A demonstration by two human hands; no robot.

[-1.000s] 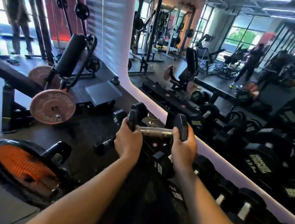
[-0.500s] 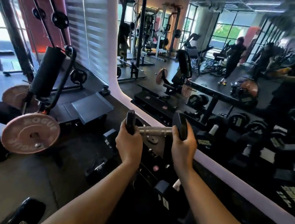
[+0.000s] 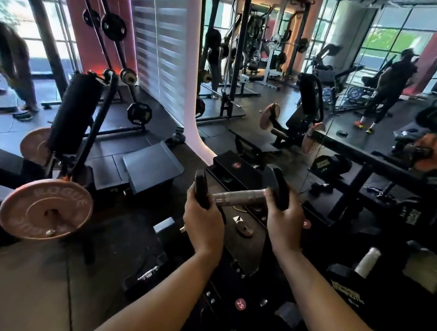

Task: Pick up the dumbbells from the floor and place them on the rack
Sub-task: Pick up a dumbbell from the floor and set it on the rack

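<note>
I hold a small black dumbbell point(image 3: 238, 193) with a silver knurled handle level in front of me. My left hand point(image 3: 203, 222) grips its left head and my right hand point(image 3: 283, 224) grips its right head. It hangs above the black dumbbell rack point(image 3: 247, 249), over an empty stretch of the top shelf with round red weight labels. More dumbbells point(image 3: 361, 273) rest on the rack at the lower right. Whether any dumbbell lies on the floor is hidden from me.
A weight machine with a pink plate point(image 3: 45, 209) stands left of the rack, and its grey footplate point(image 3: 151, 164) is close to the rack's far end. A large mirror point(image 3: 325, 82) runs behind the rack. A person point(image 3: 12, 60) stands far left by the windows.
My view has swung left and forward along the rack. The dumbbell stays in both hands and now hangs over the rack's far, emptier end, with the pink plate closer.
</note>
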